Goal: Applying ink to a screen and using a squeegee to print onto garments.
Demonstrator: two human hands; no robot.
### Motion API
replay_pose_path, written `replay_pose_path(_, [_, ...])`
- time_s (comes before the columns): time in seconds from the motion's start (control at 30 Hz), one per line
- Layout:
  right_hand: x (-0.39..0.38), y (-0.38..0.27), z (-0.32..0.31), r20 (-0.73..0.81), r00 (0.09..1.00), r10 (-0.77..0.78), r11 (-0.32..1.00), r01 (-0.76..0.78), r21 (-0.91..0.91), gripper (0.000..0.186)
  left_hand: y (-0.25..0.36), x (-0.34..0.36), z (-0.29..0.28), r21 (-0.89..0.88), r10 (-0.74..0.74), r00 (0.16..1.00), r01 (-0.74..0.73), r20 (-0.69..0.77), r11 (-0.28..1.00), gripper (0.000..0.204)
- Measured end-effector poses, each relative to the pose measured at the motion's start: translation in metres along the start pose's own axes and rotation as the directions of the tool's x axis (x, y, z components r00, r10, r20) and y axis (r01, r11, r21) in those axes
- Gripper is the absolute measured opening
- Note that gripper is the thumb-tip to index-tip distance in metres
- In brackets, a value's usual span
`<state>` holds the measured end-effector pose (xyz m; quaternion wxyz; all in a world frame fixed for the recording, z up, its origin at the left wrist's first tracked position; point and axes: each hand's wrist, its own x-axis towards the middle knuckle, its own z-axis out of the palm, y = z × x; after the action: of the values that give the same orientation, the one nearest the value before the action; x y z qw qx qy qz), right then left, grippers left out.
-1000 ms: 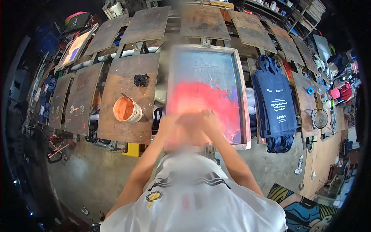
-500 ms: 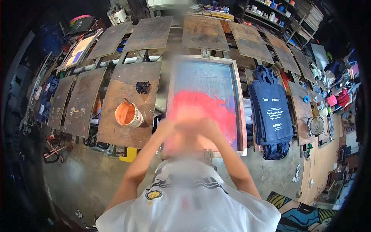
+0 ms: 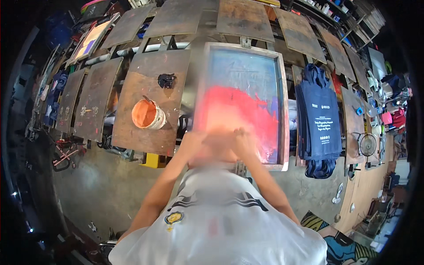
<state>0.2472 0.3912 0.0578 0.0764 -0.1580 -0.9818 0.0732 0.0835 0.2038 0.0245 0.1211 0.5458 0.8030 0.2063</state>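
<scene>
A wooden-framed printing screen (image 3: 282,110) lies in front of me, with its blue-grey mesh (image 3: 243,66) showing at the far end. Wet red ink (image 3: 229,104) covers much of the middle and near part. Both hands are over the near part of the screen, on a blurred brown bar that looks like a squeegee (image 3: 217,140). My left hand (image 3: 191,143) is closed at its left end, the fingers smeared. At the right end my right hand (image 3: 244,142) grips it with bent fingers. The squeegee's lower edge is too blurred to make out.
Left of the screen, a tub of orange ink (image 3: 148,115) and a crumpled black rag (image 3: 166,80) rest on a wooden board (image 3: 128,137). A stack of navy tote bags (image 3: 319,119) lies at right. More boards (image 3: 245,20) stand beyond. A fan (image 3: 367,145) is far right.
The view has shifted, so the screen and boards sit higher and the screen further right. Both hands, still on the squeegee, are slightly nearer the screen's near end.
</scene>
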Motion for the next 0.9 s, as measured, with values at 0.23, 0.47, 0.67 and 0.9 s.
replay_pose_path(0.23, [-0.056, -0.026, -0.010, 0.096, 0.995, 0.014, 0.988, -0.029, 0.153, 0.012, 0.023, -0.049, -0.001, -0.111, 0.086, 0.996, -0.085, 0.006, 0.990, 0.037])
replay_pose_path(0.47, [0.020, 0.046, 0.020, 0.434, 0.883, -0.179, 0.969, 0.081, 0.234, 0.028, 0.000, 0.037, -0.033, -0.004, 0.167, 0.960, -0.171, 0.225, 0.985, 0.037])
replay_pose_path(0.67, [0.090, 0.057, 0.000, 0.396, 0.906, -0.150, 0.977, 0.074, 0.200, 0.045, -0.027, 0.093, -0.047, 0.017, 0.286, 0.956, -0.285, -0.069, 0.958, 0.047])
replay_pose_path(0.9, [0.053, 0.030, -0.022, 0.445, 0.882, -0.154, 0.987, 0.118, 0.106, 0.037, 0.009, 0.050, -0.067, -0.123, 0.271, 0.959, -0.260, 0.083, 0.958, 0.045])
